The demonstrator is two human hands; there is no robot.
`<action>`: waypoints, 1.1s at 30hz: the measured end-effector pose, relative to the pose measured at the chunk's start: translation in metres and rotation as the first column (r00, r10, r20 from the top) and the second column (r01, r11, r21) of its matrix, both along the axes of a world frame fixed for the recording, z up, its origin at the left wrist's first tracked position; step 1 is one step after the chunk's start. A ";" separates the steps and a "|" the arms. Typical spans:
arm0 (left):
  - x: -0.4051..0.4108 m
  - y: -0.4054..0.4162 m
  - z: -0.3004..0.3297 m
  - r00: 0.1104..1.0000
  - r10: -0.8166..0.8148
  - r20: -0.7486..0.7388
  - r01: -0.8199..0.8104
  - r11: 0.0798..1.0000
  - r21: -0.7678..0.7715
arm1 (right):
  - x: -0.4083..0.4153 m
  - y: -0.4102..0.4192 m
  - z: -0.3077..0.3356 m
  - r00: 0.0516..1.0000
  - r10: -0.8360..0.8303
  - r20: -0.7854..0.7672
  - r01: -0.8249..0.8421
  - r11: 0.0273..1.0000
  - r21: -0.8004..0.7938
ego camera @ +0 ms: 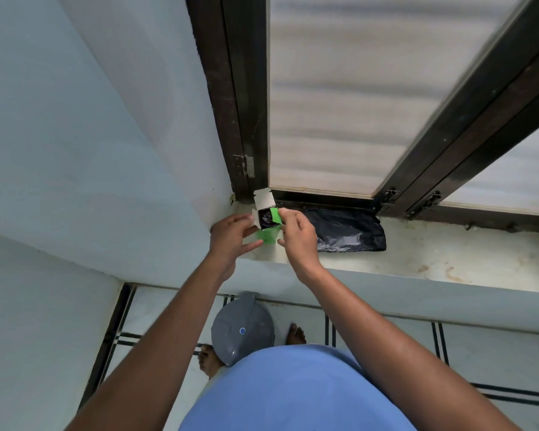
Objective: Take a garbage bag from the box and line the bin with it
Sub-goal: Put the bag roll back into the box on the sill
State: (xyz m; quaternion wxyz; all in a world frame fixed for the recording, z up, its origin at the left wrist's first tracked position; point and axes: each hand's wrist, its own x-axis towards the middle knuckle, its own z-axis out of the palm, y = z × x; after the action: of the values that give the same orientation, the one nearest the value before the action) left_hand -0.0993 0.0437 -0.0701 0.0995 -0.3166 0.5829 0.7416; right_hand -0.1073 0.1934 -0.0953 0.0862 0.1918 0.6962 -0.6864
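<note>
Green cardboard box (266, 225), flap up, sits at the window sill's (448, 259) left corner, grasped by the left hand (231, 233); right hand (296, 234) pinches at its open mouth, where the black bag roll (265, 219) shows (bin (241, 328) directly below).

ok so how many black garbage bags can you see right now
2: one flat black bag lying on the window sill, and a rolled one inside the open green box held in both hands. More may be hidden inside the box.

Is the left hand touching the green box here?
Touching. The head view shows the left hand wrapped around the side of the green box, thumb against its open end, fingers beneath it.
</note>
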 end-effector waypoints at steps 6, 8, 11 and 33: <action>-0.002 0.001 -0.006 0.996 -0.086 -0.019 0.081 0.979 -0.184 | 0.001 0.008 -0.007 0.994 0.093 -0.059 -0.085 0.990 0.116; -0.007 0.001 -0.006 0.995 -0.102 -0.007 0.098 0.967 -0.236 | -0.002 0.011 -0.004 0.992 0.118 -0.037 -0.112 0.986 0.127; -0.015 0.000 0.001 0.956 -0.287 0.058 0.291 0.909 -0.300 | -0.014 0.016 0.004 0.968 0.247 0.040 -0.250 0.961 0.119; 0.000 0.038 -0.033 0.928 -0.300 -0.222 0.069 0.723 -0.687 | -0.057 0.049 0.015 0.757 0.631 -0.168 -0.392 0.645 0.656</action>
State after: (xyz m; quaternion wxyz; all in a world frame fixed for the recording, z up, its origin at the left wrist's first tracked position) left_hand -0.0994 0.0817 -0.1030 -0.0412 -0.1469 0.8464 0.5102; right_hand -0.1646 0.2419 -0.0805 0.0800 -0.1385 0.8994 -0.4068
